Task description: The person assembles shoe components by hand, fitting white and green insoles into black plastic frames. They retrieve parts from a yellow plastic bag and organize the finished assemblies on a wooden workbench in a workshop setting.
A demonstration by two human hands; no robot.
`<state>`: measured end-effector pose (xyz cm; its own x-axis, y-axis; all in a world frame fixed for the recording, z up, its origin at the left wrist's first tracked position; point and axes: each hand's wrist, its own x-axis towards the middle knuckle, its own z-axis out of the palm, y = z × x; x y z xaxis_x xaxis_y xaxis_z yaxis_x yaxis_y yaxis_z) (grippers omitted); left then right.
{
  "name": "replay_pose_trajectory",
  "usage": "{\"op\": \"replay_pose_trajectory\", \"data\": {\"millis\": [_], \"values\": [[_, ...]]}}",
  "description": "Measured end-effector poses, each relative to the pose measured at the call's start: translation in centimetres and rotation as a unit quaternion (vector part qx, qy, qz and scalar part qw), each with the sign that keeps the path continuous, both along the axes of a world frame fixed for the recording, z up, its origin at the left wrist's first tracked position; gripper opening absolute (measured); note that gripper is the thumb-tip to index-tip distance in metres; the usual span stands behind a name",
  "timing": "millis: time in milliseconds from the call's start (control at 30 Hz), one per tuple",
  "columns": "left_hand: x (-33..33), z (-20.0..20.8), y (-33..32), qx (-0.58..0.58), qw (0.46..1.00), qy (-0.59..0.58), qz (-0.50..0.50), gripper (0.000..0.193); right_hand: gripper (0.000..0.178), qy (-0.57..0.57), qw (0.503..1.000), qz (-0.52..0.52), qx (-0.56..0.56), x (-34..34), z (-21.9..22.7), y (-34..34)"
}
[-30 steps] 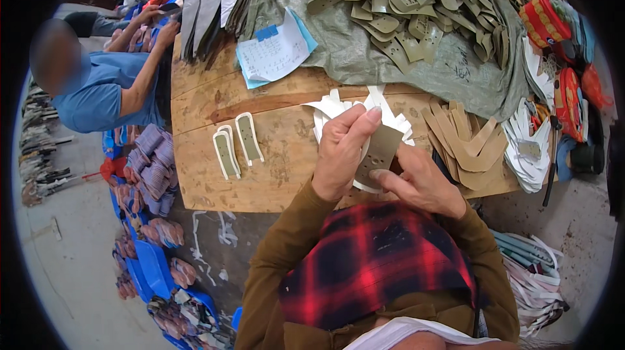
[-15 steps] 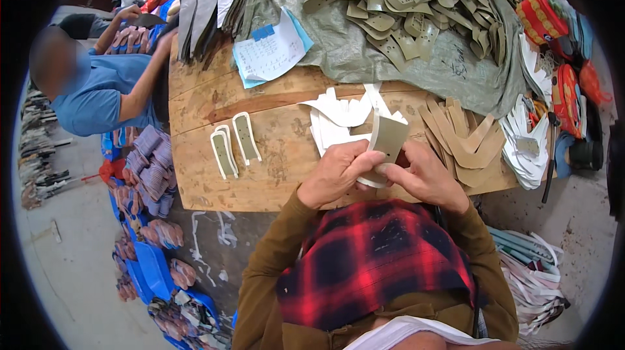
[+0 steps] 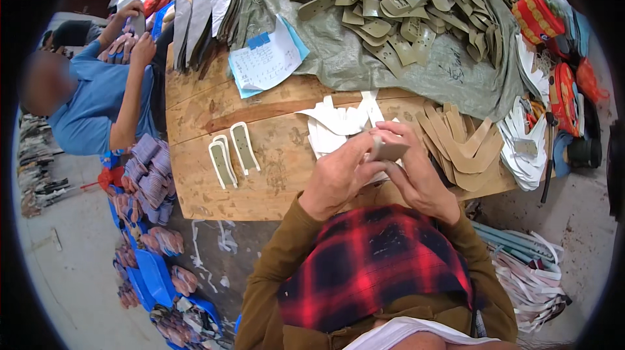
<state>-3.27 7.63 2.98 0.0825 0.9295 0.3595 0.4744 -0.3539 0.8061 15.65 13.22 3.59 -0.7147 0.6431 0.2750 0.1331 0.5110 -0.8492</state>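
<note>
Close in front of my chest, my left hand and my right hand grip a curved olive-grey plastic piece between them. It is seen nearly edge-on, and fingers hide much of it. A white strip along its edge shows only in part. Beneath and beyond the hands lie white cut pieces with strip-like arms. To the left, an olive piece with white edging rests beside overlapping pieces of the same kind.
A heap of olive perforated pieces lies on a grey-green sheet at the back. Tan V-shaped pieces and white cut pieces occupy the right. Paper lies back left. A person in blue works at the far left.
The held piece has tipped from upright toward edge-on. My right hand has moved up, its fingers now over the far end. The co-worker has raised both hands together.
</note>
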Motion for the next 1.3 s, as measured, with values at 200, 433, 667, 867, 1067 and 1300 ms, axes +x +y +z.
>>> {"op": "replay_pose_trajectory", "data": {"millis": [200,433,667,867,1067,1300], "values": [[-1.1,-0.9,0.0,-0.07,0.994,-0.034,-0.075,0.036,0.059,0.028,0.996,-0.009,-0.09,-0.9,-0.7,-0.9],[0.1,0.5,0.1,-0.013,0.996,-0.05,-0.077,0.047,0.058,0.058,0.995,0.019,-0.08,-0.4,1.2,-0.3],[1.3,-2.0,-1.2,0.061,0.996,-0.056,-0.014,0.042,0.058,0.119,0.987,-0.02,-0.103,-0.5,2.1,-0.4],[0.3,-1.9,-1.4,0.158,0.981,-0.111,0.032,0.029,0.041,0.038,0.917,-0.081,-0.388,2.6,-1.9,0.4],[0.5,-2.8,-1.9,0.201,0.978,-0.034,0.055,0.031,0.034,0.132,0.897,-0.018,-0.421,-1.7,-1.7,0.4],[0.3,-4.6,-2.4,0.159,0.986,-0.022,0.048,0.035,0.021,0.142,0.923,-0.121,-0.337,-2.8,-1.0,-0.8]]}}
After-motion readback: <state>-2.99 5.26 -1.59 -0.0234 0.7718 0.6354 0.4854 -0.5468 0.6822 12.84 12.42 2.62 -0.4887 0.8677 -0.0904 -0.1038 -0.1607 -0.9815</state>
